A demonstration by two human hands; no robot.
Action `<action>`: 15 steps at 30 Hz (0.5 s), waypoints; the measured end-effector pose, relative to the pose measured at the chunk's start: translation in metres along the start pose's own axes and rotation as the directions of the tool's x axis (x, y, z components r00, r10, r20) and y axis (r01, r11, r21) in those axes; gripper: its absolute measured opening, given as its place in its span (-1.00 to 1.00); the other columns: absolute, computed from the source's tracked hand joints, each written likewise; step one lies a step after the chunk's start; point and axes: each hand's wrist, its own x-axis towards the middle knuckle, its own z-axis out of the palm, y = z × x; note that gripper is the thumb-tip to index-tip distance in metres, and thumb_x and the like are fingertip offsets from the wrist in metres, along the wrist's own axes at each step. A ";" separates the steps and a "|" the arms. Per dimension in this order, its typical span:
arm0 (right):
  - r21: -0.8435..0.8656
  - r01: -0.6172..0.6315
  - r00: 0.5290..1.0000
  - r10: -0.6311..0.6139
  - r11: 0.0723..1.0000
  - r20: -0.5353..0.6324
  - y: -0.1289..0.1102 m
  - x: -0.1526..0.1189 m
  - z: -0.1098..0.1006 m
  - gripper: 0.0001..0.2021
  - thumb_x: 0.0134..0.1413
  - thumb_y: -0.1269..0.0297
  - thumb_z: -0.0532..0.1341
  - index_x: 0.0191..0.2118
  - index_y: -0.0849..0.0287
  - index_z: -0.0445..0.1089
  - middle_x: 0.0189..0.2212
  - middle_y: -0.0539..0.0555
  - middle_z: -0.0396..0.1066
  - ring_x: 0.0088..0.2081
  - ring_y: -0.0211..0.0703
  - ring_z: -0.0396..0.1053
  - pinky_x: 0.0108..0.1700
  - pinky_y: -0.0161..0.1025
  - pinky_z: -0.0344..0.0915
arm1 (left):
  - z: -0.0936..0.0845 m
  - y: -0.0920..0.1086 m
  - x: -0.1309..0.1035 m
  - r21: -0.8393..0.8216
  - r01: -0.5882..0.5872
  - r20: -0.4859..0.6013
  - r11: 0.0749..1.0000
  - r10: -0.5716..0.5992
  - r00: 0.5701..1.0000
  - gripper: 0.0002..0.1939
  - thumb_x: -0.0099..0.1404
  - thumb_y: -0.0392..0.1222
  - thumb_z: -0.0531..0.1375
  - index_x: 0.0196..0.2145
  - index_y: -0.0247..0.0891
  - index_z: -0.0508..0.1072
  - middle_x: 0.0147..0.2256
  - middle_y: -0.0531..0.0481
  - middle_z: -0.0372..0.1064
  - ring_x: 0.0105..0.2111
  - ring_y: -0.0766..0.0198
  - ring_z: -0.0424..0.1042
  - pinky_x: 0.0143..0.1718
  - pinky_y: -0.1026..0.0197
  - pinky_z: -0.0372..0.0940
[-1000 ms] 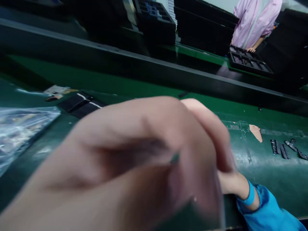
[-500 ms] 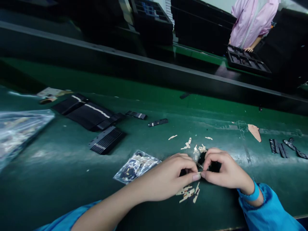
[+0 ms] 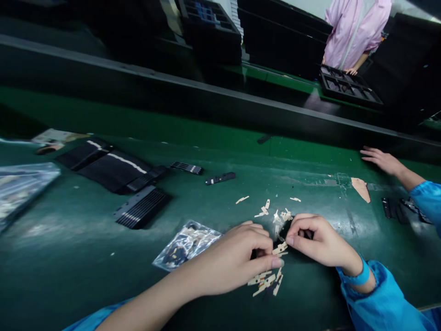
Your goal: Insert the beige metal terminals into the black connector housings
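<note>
My left hand (image 3: 246, 255) is low over the green bench, thumb and fingers closed around a few small flat beige pieces (image 3: 279, 248) that stick out at the fingertips. Close by on the right, my right hand (image 3: 319, 240) has thumb and forefinger pinched together; what is between them is too small to make out. Beneath and in front of the left hand lies a loose pile of beige pieces (image 3: 265, 282). Beyond the fingertips lie more beige pieces (image 3: 285, 214), beside a dark and partly clear item mostly hidden by my right hand.
A clear bag of small parts (image 3: 186, 243) lies left of my hands, with black ribbed parts (image 3: 143, 207) beyond it. A larger plastic bag (image 3: 24, 188) is far left. Another person's hand (image 3: 382, 160) rests at right. A person in pink (image 3: 351, 37) stands across the bench.
My hands have drawn slightly apart, and more beige pieces show at my left fingertips. Another person's blue-sleeved arm has come in from the right, over the black parts. The view has shifted slightly.
</note>
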 end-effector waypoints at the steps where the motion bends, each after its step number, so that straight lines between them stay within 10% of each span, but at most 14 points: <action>1: 0.002 -0.011 1.000 0.011 1.000 -0.026 0.001 0.000 0.000 -0.86 0.25 0.36 0.30 -0.36 0.14 0.55 -0.42 -0.01 0.42 -0.41 -0.23 0.33 -0.37 -0.30 0.27 | 0.000 -0.001 -0.001 0.032 -0.008 0.018 0.999 0.008 1.000 -0.53 0.43 -0.06 0.28 -0.60 -0.23 0.30 -0.56 0.13 0.22 -0.41 0.23 0.35 -0.15 0.16 0.17; 9: 0.134 -0.079 0.992 0.091 0.988 -0.085 0.001 0.001 0.003 -0.88 0.20 0.34 0.33 -0.39 0.16 0.49 -0.44 -0.04 0.32 -0.45 -0.25 0.23 -0.41 -0.30 0.16 | -0.001 0.006 -0.005 0.170 0.012 0.035 0.985 -0.018 0.999 -0.66 0.11 0.06 0.54 -0.45 -0.21 0.58 -0.41 0.09 0.37 -0.30 0.12 0.45 -0.18 0.14 0.14; 15: 0.168 -0.053 0.995 0.067 0.984 -0.078 0.004 0.002 0.009 -0.82 0.27 0.27 0.31 -0.38 0.16 0.48 -0.41 0.00 0.35 -0.37 -0.20 0.26 -0.37 -0.27 0.15 | -0.005 0.006 -0.005 0.017 0.024 -0.059 1.000 -0.023 0.998 -0.64 0.46 -0.03 0.23 -0.47 -0.22 0.46 -0.46 0.12 0.32 -0.37 0.23 0.39 -0.20 0.18 0.20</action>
